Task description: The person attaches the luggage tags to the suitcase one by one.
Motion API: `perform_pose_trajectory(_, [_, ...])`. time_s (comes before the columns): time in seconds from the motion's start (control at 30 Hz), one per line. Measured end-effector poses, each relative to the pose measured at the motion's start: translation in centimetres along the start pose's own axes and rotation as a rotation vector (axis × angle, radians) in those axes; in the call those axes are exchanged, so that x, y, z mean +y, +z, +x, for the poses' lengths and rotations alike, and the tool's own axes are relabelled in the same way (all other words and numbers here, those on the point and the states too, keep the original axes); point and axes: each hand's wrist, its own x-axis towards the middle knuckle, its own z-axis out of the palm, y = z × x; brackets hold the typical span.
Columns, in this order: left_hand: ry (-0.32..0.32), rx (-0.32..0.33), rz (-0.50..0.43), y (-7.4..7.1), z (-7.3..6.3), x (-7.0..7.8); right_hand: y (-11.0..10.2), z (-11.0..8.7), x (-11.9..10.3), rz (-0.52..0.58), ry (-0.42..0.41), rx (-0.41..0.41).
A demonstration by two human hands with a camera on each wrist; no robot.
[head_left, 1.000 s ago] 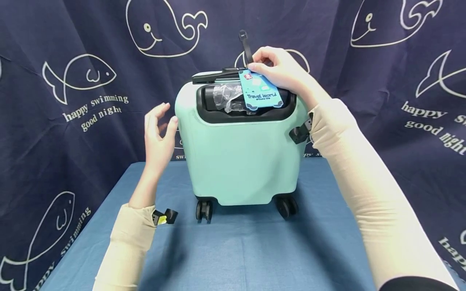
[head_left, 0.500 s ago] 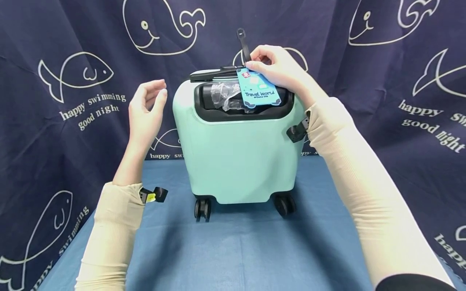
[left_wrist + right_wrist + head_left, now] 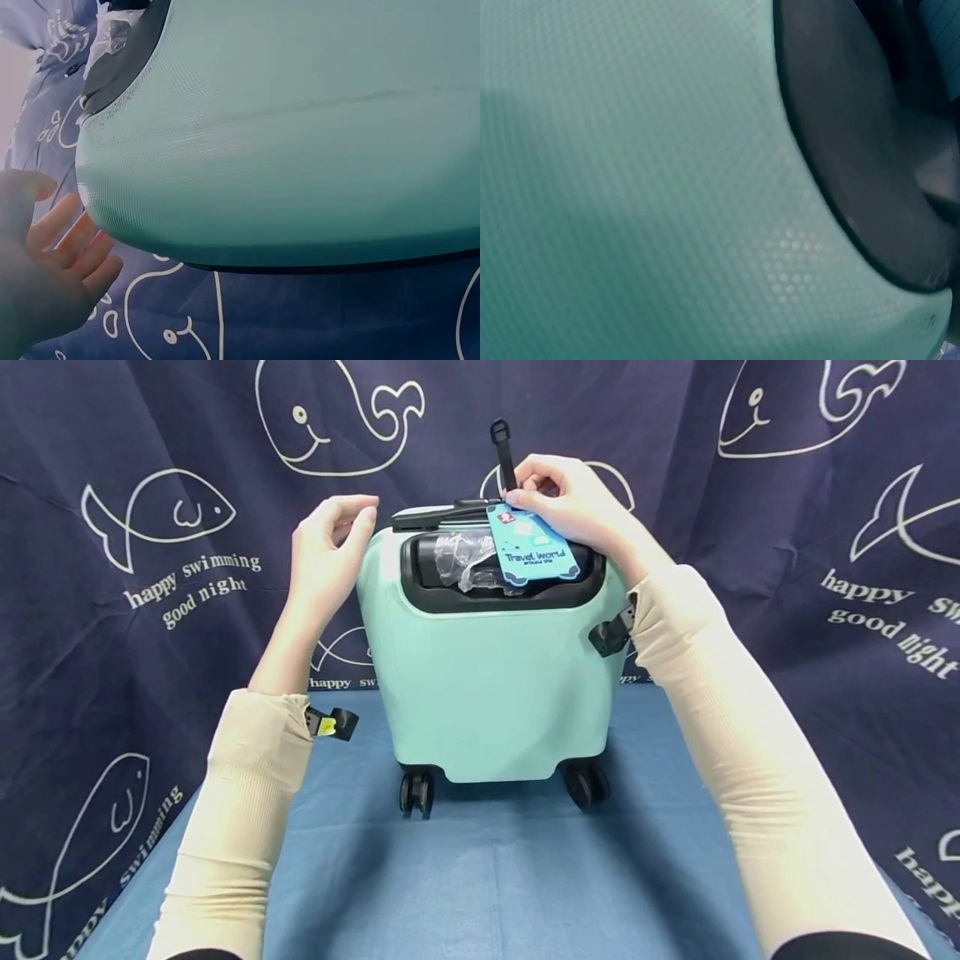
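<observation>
A mint-green suitcase (image 3: 491, 693) stands upright on its black wheels, its shell filling much of both wrist views. My right hand (image 3: 573, 497) is at its top, thumb and fingers pinching a blue luggage tag (image 3: 532, 547) where its black strap (image 3: 502, 452) begins. The strap's buckle end sticks up free. Below the fingers the tag hangs over the black recess, printed "Travel World". My left hand (image 3: 326, 552) holds nothing and hovers by the upper left corner, fingers loosely bent. In the left wrist view those fingers (image 3: 79, 247) show beside the rounded shell edge.
A black carry handle (image 3: 435, 517) crosses the suitcase's top. Crumpled clear plastic (image 3: 463, 557) wraps the pull handle in the recess. Blue cloth (image 3: 480, 877) covers the table, and a dark navy curtain (image 3: 645, 402) with whale and fish drawings hangs close behind.
My left hand first drew left and up from the suitcase's side, then came rightward and higher toward its top corner. My right hand keeps pinching the tag, and the strap's free end tilts slightly.
</observation>
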Motion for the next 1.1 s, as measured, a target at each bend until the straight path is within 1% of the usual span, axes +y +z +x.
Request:
perform_pose_trajectory(0.2, [-0.008, -0.115, 0.107, 0.7, 1.5, 0.8, 0.1, -0.1, 0.1, -0.02, 0.006, -0.011])
perform_pose_trajectory(0.37, [-0.001, -0.175, 0.166, 1.4, 2.7, 1.3, 0.0, -0.1, 0.0, -0.017, 0.013, -0.017])
perform_pose_trajectory(0.53, [0.006, -0.239, 0.251, 2.2, 3.5, 2.0, -0.1, -0.1, -0.2, -0.01, 0.019, -0.028])
perform_pose_trajectory(0.6, [0.007, -0.257, 0.26, 2.6, 3.8, 2.4, -0.1, -0.1, -0.1, -0.012, 0.015, -0.033])
perform_pose_trajectory(0.67, [0.003, -0.271, 0.249, 3.1, 4.1, 2.7, 0.0, -0.2, -0.1, -0.017, 0.01, -0.037])
perform_pose_trajectory(0.9, [0.001, -0.357, 0.174, 5.4, 5.3, 4.2, 0.2, -0.5, 0.0, -0.015, 0.028, -0.042])
perform_pose_trajectory(1.0, [-0.001, -0.389, 0.185, 6.4, 6.0, 4.7, 0.2, -0.6, 0.0, -0.018, 0.025, -0.038])
perform_pose_trajectory(1.1, [0.006, -0.425, 0.196, 7.2, 6.6, 4.9, 0.2, -0.8, 0.1, -0.022, 0.017, -0.037])
